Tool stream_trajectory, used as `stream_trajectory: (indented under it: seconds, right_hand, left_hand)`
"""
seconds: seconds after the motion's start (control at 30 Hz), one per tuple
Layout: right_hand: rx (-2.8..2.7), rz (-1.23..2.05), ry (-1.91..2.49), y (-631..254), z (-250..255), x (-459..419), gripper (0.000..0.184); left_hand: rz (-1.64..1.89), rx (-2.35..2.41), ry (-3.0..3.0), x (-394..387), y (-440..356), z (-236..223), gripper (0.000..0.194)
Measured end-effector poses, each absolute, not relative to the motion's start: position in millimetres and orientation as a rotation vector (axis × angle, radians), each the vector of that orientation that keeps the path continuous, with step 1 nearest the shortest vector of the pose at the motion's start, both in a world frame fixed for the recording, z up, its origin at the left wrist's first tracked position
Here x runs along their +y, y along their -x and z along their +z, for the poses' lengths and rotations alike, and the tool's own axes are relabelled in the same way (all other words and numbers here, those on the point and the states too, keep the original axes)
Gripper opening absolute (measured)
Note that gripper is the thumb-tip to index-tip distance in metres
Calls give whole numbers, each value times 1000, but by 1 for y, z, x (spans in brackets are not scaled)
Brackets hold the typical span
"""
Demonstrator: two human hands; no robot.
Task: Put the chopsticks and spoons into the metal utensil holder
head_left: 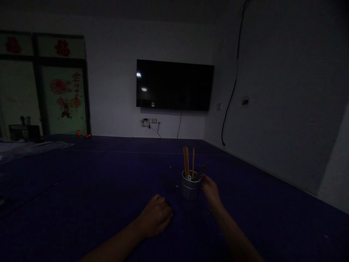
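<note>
A grey cylindrical holder (190, 190) stands upright on the dark blue surface. Several thin wooden chopsticks (187, 162) rise from it, and a dark flat-handled utensil (203, 169) leans out over its right rim. A small pale piece with a hole (189, 178) shows at the front rim. My right hand (210, 189) is at the holder's right side, its fingers bent together near the rim; their tips are partly hidden, and what they hold, if anything, is unclear. To the holder's lower left, my left hand (156, 216) rests on the surface with curled fingers and nothing visible in it.
The room is dim. A wide dark blue surface (122, 174) reaches to the wall, where a television (174, 85) hangs. Clear plastic sheeting (35, 148) lies at far left, with small orange objects (86, 136) behind. A black cable (231, 94) hangs along the right wall.
</note>
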State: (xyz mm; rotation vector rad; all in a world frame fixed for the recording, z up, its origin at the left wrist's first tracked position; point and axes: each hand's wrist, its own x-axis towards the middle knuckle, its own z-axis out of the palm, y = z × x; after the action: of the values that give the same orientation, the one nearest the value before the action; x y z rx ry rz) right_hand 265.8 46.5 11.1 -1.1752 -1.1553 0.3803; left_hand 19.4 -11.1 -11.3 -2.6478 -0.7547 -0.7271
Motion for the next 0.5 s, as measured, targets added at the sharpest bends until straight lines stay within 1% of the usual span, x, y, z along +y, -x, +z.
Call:
stream_trajectory:
  seconds: [0.07,0.13,0.23,0.33,0.4,0.5]
  right_hand:
    - [-1203,681,1067,-264,16,45,41]
    - [-1243,936,989,-262,19,42,53]
    - [-1273,1082,997,-259,16,39,70]
    - [-1284,979,986,-256,7,40,78]
    - [-1284,821,992,-252,1,44,77]
    - [-1274,572,1149,-247,-5,47,73]
  left_hand:
    - [-704,-793,2660,-11,-19,-10,17]
    - [-690,-822,2669,-12,-19,-9,18]
    - [-686,-840,2676,-13,-19,-9,16]
    - [-691,-838,2675,-14,-19,-8,15]
    - [-698,-830,2672,-14,-19,-8,15]
    - [-713,-818,2659,-14,-19,-9,16]
